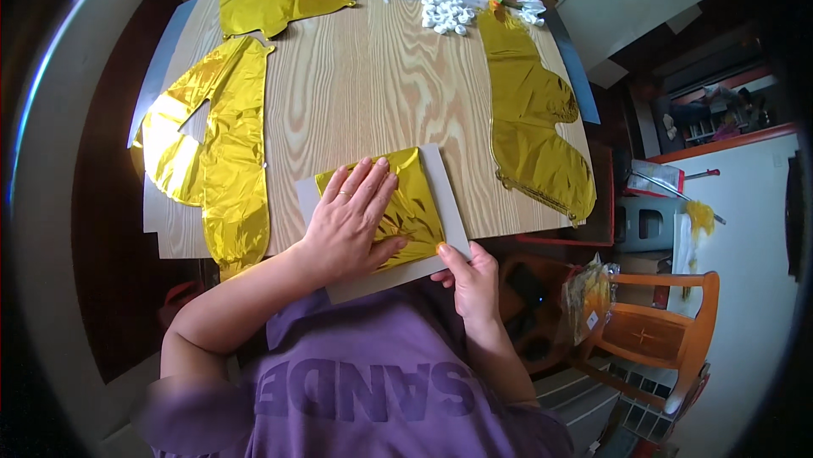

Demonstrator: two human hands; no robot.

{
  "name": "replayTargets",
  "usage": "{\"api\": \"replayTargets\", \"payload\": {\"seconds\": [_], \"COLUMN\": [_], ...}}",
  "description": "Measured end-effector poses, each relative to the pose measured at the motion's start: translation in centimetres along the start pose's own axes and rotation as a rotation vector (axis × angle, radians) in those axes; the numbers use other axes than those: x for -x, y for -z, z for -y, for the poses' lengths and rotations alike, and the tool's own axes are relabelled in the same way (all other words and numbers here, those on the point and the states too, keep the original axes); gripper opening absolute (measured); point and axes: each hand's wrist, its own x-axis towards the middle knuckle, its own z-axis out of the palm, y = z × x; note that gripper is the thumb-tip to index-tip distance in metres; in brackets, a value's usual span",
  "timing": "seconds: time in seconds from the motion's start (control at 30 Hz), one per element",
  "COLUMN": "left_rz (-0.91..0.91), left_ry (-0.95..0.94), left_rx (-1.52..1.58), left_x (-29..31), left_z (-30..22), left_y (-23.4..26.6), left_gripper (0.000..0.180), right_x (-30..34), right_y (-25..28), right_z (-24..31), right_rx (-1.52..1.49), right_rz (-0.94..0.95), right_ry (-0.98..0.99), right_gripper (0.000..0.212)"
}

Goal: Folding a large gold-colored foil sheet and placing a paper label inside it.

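Overhanging the wood-grained table (364, 85) at six o'clock, with room toward twelve, grey card (443, 183) carries creased, glossy gold foil (412, 195). The left hand (347, 221) lies flat, fingers extended; the right hand (472, 278) pinches near four o'clock.

Light enters from the left, where a bluish-white streak flares near the frame's edge and glare whitens the gold foil balloon (234, 140) at centre left. The purple sleeve (199, 414), lower left, blurs; straight edges bow toward black corners.
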Motion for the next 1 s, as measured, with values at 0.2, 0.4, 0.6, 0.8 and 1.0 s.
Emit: {"api": "replayTargets", "payload": {"seconds": [0.2,0.4,0.6,0.8,1.0], "left_rz": [0.035,0.307,0.555,0.361,0.328], "left_ry": [0.184,0.426,0.565,0.408,0.387], "left_rx": [0.189,0.583,0.645,0.351,-0.045], "left_x": [-2.3,-6.5,-8.0,-8.4,-9.1], "left_z": [1.6,5.6,5.6,5.8,5.4], "left_y": [3.8,5.6,7.1,5.8,3.9], "left_gripper": [0.063,0.036,0.038,0.044,0.051], "right_x": [0.0,0.5,0.8,0.6,0.4], "right_y": [0.2,0.0,-0.4,-1.4,-2.1], "right_z": [0.0,0.1,0.5,1.0,-0.8], "right_rx": [0.011,0.009,-0.066,-0.104,0.212], "right_rz": [0.031,0.006,-0.036,-0.126,-0.206], "right_ry": [0.033,0.142,0.172,0.183,0.241], "right_gripper": [0.014,0.012,0.011,0.011,0.016]}}
